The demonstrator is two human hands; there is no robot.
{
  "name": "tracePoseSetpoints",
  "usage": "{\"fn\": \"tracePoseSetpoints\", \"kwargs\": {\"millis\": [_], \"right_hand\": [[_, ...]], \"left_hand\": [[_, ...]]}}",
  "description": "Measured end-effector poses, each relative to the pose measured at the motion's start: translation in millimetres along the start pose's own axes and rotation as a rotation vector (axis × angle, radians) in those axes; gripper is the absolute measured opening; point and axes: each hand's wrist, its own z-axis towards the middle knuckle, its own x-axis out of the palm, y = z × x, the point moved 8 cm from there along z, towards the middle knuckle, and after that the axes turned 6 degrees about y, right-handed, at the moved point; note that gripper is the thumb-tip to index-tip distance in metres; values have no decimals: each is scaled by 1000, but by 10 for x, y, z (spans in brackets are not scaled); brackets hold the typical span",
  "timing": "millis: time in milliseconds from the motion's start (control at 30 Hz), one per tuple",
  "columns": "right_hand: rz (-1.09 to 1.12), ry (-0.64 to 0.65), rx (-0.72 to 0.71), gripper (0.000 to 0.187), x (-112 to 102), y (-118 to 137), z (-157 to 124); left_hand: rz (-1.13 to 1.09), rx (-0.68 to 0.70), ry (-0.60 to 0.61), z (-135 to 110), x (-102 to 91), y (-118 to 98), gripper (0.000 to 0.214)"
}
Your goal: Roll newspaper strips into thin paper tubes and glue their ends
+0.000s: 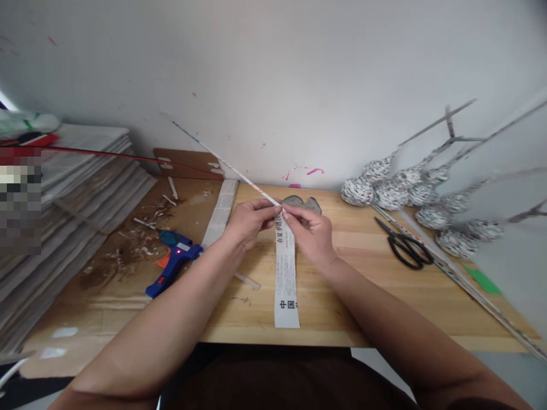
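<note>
My left hand (pixel 250 221) and my right hand (pixel 311 232) meet over the middle of the wooden table (pixel 363 296), fingers pinched together. Both grip the near end of a thin rolled newspaper stick (pixel 222 160) that slants up and away to the left. A long strip of newspaper (pixel 285 279) lies flat on the table from my fingers toward the front edge. The strip's far end is caught under my fingertips at the stick.
A blue glue gun (pixel 173 263) lies left of my left arm on brown cardboard (pixel 123 267) with paper scraps. Stacked newspapers (pixel 72 188) fill the far left. Black scissors (pixel 405 246), coiled paper discs on sticks (pixel 391 193) and long paper rods (pixel 478 290) lie at the right.
</note>
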Motion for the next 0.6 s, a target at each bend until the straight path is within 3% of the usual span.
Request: {"fn": "tracePoseSetpoints", "kwargs": {"millis": [333, 600], "right_hand": [[-244, 27, -152, 21, -6, 146, -25], [-498, 118, -243, 29, 41, 231, -37]], "left_hand": [[-33, -24, -17, -7, -25, -7, 23], [-49, -45, -55, -25, -30, -25, 17]]}}
